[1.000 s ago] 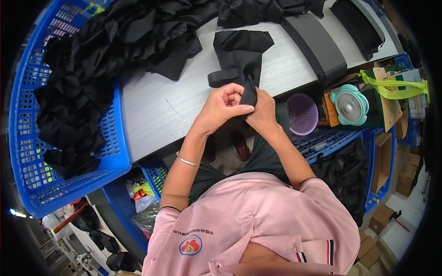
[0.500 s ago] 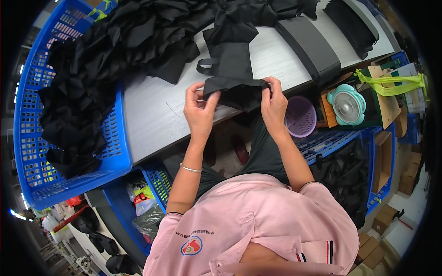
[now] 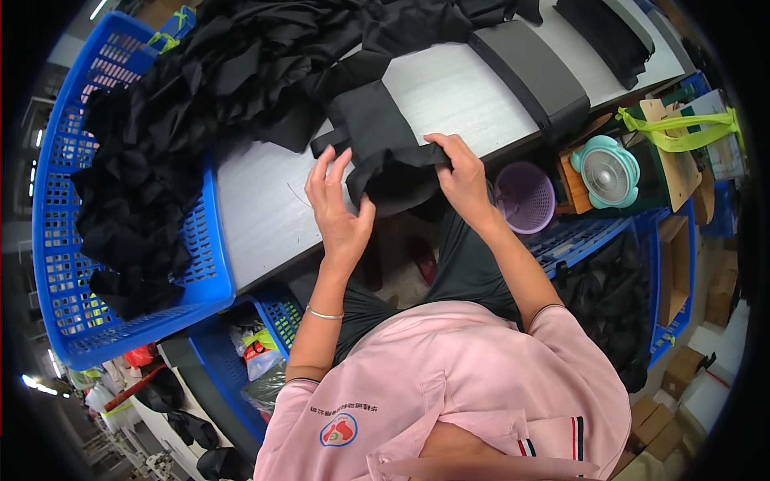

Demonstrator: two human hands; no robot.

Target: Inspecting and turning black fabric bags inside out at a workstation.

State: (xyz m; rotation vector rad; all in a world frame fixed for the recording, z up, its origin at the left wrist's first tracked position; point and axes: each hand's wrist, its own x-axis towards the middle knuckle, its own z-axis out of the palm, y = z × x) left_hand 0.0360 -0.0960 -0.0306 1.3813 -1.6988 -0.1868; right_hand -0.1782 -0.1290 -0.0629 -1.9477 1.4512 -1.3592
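Observation:
A black fabric pouch (image 3: 377, 128) lies over the near edge of the grey table, its gaping mouth turned toward me and a small strap loop (image 3: 330, 141) at its left side. My right hand (image 3: 463, 180) pinches the rim at the right corner between thumb and fingers. At the left side, my left hand (image 3: 341, 204) has its fingers spread; the fingertips are by the strap loop and the thumb is against or close to the rim. What lies inside the pouch is too dark to make out.
A big heap of black fabric pieces (image 3: 241, 72) covers the far left table and fills a blue basket (image 3: 136, 341). Flat dark stacks (image 3: 533, 72) lie at the far right. Beside my right arm are a purple bin (image 3: 525, 196), a teal fan (image 3: 607, 172) and another blue crate (image 3: 581, 240).
My left hand has loosened from the rim and spread its fingers. The pouch has shifted slightly left and turned, its mouth opening wider. My right hand has moved slightly left, still holding its corner.

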